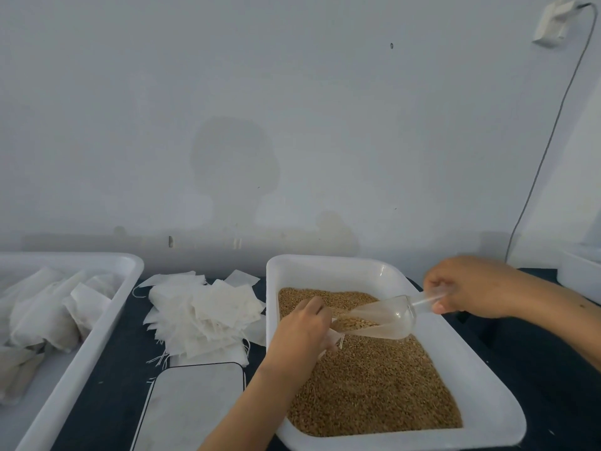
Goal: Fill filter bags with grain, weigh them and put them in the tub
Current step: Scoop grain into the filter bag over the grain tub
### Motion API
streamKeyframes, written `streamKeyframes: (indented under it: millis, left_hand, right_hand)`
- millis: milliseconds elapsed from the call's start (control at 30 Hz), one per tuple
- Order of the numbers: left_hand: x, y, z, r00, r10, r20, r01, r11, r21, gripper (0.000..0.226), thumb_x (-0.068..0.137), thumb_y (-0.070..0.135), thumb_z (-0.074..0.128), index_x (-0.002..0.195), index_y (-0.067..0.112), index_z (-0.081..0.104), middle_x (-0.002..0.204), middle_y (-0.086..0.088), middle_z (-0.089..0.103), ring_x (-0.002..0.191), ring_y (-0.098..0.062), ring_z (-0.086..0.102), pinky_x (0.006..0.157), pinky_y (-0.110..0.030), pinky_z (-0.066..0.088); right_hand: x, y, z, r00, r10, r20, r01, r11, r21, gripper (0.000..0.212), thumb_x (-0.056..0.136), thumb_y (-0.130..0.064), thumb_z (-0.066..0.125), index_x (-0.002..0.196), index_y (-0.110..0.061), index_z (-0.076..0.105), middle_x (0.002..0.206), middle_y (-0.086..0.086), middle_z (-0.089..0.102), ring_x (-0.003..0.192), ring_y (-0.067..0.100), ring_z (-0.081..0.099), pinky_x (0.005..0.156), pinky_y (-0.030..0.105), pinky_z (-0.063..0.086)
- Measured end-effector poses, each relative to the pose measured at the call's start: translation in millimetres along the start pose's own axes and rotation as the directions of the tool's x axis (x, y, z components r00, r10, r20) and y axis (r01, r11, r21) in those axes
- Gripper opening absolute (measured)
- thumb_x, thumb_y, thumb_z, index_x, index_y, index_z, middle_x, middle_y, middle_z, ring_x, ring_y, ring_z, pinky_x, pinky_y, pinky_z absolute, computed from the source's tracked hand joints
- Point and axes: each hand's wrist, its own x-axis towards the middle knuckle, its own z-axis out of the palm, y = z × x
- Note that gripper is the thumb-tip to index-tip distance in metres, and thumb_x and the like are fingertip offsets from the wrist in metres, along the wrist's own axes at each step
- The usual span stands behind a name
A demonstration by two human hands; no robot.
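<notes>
Left hand fingers pinching mostly hidden filter bag, right hand gripping scoop

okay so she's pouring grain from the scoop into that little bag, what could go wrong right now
1. The clear scoop in the right hand meets a small bag mouth held by the left hand; grain may miss, though it would likely fall back into the grain tray.
2. The bag is mostly hidden, so overfilling is possible.

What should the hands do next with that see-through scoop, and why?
Probably tip the clear plastic scoop a little more. The right hand holds its handle, its mouth points into the small white filter bag that the left hand holds over the white grain tray, and brown grain still sits inside it.
</notes>
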Motion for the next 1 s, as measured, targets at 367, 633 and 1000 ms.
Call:
streamKeyframes:
  millis: [367,633,1000]
  left_hand:
    - [-1,-1,2,0.999,0.001,-0.032,-0.002,1.0,-0.011,0.027,0.09,0.033,0.058,0.109,0.013,0.055,0.113,0.002,0.049,0.106,-0.012,0.045,0.086,-0.023,0.035]
    - [-1,-3,5,0.997,-0.024,-0.068,0.019,0.997,-0.076,0.019,0.091,0.029,0.058,0.101,0.013,0.056,0.107,0.003,0.051,0.1,-0.01,0.047,0.077,-0.016,0.029]
    - [-1,-10,-11,0.897,-0.442,-0.028,0.32,0.692,-0.647,0.02,0.091,0.018,0.058,0.075,0.021,0.047,0.069,0.007,0.045,0.058,-0.006,0.037,0.051,-0.015,0.028]
  right_hand:
    - [2,4,7,0.999,-0.027,-0.02,0.028,0.999,0.042,0.02,0.086,-0.03,0.064,0.071,-0.033,0.052,0.071,-0.011,0.052,0.069,0.003,0.048,0.067,0.025,0.037]
    - [-5,8,17,1.0,-0.007,-0.017,0.009,0.994,0.113,0.014,0.087,-0.03,0.063,0.075,-0.031,0.056,0.082,-0.008,0.06,0.079,0.009,0.056,0.077,0.03,0.045]
    - [-8,11,83,0.975,0.101,0.198,-0.185,0.863,0.47,0.008,0.097,-0.02,0.048,0.089,-0.019,0.047,0.091,-0.001,0.056,0.075,0.007,0.05,0.065,0.017,0.042]
